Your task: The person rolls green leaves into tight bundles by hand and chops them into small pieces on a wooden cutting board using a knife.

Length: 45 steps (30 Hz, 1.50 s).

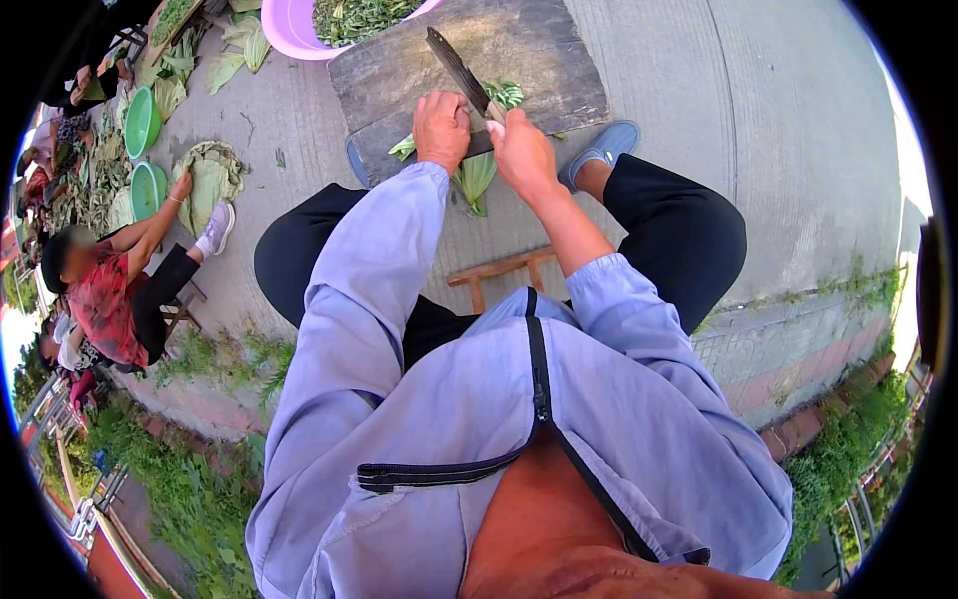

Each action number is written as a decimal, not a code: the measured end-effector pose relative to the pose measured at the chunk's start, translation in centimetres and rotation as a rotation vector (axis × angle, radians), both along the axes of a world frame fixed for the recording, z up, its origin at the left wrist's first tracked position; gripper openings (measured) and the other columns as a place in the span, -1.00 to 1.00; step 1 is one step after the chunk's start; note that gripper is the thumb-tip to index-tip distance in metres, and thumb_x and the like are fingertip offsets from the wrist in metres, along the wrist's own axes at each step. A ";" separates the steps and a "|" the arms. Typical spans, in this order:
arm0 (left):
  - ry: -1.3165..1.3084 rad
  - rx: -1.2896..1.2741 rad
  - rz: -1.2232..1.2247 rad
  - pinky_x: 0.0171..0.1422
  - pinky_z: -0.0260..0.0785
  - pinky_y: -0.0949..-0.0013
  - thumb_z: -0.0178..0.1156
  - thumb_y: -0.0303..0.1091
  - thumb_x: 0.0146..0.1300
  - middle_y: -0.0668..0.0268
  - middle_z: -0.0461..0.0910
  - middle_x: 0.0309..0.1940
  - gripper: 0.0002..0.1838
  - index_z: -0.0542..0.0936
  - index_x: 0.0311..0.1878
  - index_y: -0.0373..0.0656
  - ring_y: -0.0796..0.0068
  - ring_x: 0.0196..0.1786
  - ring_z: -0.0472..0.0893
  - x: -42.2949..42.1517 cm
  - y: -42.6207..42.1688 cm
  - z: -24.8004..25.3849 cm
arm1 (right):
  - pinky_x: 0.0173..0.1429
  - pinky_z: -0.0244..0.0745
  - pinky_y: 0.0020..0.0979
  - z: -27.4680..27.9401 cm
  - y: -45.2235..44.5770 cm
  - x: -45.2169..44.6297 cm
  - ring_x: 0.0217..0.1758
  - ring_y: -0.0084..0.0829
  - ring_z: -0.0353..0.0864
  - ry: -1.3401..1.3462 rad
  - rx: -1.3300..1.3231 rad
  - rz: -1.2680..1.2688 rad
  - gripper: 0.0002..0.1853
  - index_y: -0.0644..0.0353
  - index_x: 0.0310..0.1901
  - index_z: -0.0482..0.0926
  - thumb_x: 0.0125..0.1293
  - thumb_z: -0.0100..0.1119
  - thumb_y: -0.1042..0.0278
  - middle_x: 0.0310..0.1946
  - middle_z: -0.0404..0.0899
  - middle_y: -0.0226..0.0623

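A worn wooden board (pixel 549 50) lies between my feet. My right hand (pixel 522 150) is wrapped round the handle of a dark-bladed knife (pixel 457 68), whose blade points up and left over the board. Beside it, my left hand (pixel 441 128) is closed on the board; its fingertips are hidden, and what it presses on cannot be made out. A green leafy stalk (pixel 475 183) hangs over the board's near edge between my hands. Cut green pieces (pixel 505 95) lie just beyond the knife handle.
A pink basin (pixel 289 28) of chopped greens stands beyond the board. At the left, a seated person (pixel 108 304) holds a large leaf (pixel 210 180) near two green basins (pixel 143 122). A wooden stool (pixel 499 268) is below my hands. Loose leaves (pixel 239 45) lie on the paving.
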<state>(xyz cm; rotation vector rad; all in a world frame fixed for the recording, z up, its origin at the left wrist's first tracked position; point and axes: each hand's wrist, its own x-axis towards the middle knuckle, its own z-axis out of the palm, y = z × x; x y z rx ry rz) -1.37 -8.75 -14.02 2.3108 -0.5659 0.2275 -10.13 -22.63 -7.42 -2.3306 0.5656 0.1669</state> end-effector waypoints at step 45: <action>-0.014 -0.021 -0.021 0.10 0.46 0.02 0.31 -0.52 0.17 0.16 0.67 -0.19 -0.89 0.70 -0.23 -0.12 -0.03 -0.04 0.60 0.3 0.2 -0.1 | -0.01 0.55 0.25 1.0 0.2 -0.8 -0.11 0.33 0.71 -0.035 -0.035 0.089 -0.64 0.33 -0.08 0.48 0.59 0.14 0.10 -0.15 0.71 0.27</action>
